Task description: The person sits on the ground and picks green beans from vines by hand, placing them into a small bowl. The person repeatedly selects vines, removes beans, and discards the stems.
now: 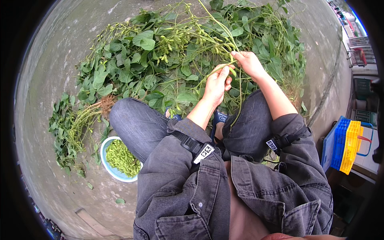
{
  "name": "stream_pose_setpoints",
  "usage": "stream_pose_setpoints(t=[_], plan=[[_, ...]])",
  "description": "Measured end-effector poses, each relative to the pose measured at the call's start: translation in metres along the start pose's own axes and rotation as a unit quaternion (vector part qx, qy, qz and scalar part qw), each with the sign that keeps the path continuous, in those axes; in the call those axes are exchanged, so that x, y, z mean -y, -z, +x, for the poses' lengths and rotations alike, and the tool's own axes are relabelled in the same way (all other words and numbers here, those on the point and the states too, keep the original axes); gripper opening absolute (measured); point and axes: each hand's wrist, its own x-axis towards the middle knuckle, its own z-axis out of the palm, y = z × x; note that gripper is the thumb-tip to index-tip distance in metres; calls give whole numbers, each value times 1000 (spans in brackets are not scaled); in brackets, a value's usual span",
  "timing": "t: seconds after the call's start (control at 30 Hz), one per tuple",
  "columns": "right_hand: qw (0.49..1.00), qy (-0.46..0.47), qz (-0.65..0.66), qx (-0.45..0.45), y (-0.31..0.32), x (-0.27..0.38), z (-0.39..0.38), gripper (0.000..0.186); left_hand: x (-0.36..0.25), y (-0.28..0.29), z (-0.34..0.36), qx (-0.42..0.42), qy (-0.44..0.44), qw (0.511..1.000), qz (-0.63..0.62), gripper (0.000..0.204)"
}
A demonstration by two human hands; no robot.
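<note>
My left hand (217, 83) is closed on a green plant stem with pods, its thumb pressed against it. My right hand (250, 65), just above and right of it, grips a bean stalk (222, 27) that runs up toward the top of the view. Clusters of plump green pods (172, 40) hang among a broad heap of leafy bean plants (100, 78) in front of me. A pale blue bowl (114, 173) holding picked pods (122, 156) sits on the concrete beside my left knee.
More uprooted plants (76, 128) with pale roots lie at the left. My bent legs frame the space below my hands. At the right are stacked yellow and blue plastic crates (347, 148), a red cart (356, 57) and other clutter along the edge of the concrete ground (52, 188).
</note>
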Motion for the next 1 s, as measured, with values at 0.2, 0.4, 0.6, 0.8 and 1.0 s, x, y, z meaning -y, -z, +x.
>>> stream_pose_setpoints(t=[0.2,0.4,0.6,0.8,1.0], plan=[[997,1,-74,-37,-3,6,-5,46,-1,-6,1,-7,35,999,17,23],[972,-1,-217,-84,9,0,6,40,-14,-15,-15,77,183,979,-37,27],[987,-7,20,-158,39,-20,32,18,-41,8,-67,140,188,972,18,22],[989,-12,24,-147,24,-21,33,27,-27,56,-47,-92,-21,988,120,21],[990,-3,89,-108,11,-15,21,27,9,65,-32,-254,5,963,90,23]])
